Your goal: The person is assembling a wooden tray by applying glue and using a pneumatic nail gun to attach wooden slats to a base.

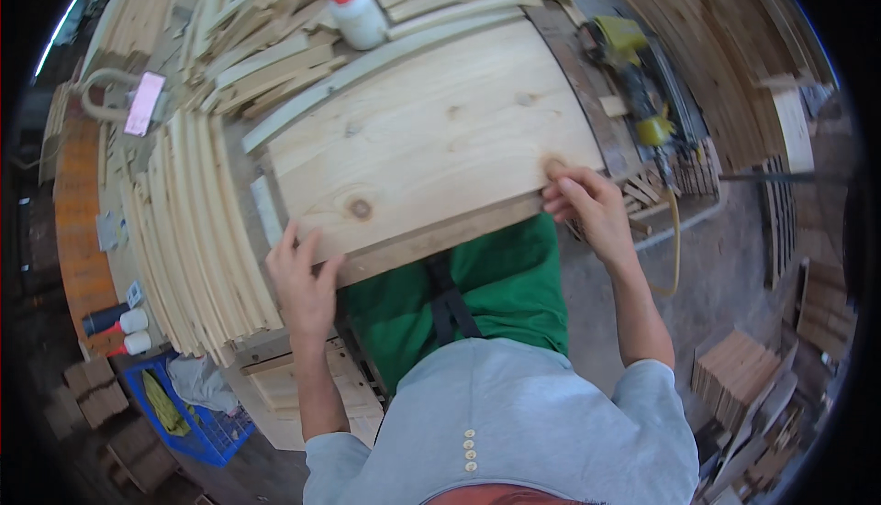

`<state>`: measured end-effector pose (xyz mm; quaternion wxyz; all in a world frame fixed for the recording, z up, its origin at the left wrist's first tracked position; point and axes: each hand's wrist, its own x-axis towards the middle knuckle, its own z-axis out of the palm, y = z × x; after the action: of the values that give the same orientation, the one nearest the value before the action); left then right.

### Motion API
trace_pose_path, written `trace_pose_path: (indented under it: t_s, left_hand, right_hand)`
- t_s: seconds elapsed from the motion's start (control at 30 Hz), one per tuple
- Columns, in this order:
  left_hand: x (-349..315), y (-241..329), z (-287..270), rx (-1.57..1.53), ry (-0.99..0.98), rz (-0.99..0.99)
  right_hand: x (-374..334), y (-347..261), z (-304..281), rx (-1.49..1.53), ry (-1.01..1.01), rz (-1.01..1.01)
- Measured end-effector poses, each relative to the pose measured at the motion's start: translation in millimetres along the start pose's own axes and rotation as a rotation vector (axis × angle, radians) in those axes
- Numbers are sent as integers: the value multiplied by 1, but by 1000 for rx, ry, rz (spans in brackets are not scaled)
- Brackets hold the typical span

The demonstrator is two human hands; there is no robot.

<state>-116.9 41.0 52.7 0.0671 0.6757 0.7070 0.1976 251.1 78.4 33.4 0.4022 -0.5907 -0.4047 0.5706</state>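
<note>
A pale, knotty wooden board lies flat on the workbench in front of me. At its near left corner is my left hand, fingers spread and the fingertips by the board's edge. My right hand is at the near right edge, its fingers bent together over the board's rim; the underside of that grip is hidden. A long light wooden strip runs along the board's far edge. Just beyond this strip stands a white glue bottle with a red nozzle.
Long wooden strips are stacked left of the board, and loose offcuts pile up behind it. A yellow-green power tool with a hose lies to the right. A blue crate sits low at left; stacked wooden pieces stand at lower right.
</note>
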Motion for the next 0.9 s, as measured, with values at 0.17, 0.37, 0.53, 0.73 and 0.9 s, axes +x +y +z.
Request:
trace_pose_path:
  t_s: [0.17,0.37,0.53,0.73,0.9]
  left_hand:
    - [115,60,18,-330,93,194]
    - [264,78,88,-245,417,127]
    - [277,82,90,-144,326,3]
    - [206,98,36,-652,382,124]
    - [92,107,51,-1523,96,56]
  right_hand:
    - [-9,-5,13,32,-48,-11]
    - [-11,-7,35,-7,-149,-62]
    - [-12,-11,40,30,-168,-70]
    - [21,-32,66,205,-243,-88]
    - [43,-32,107,781,-437,-28]
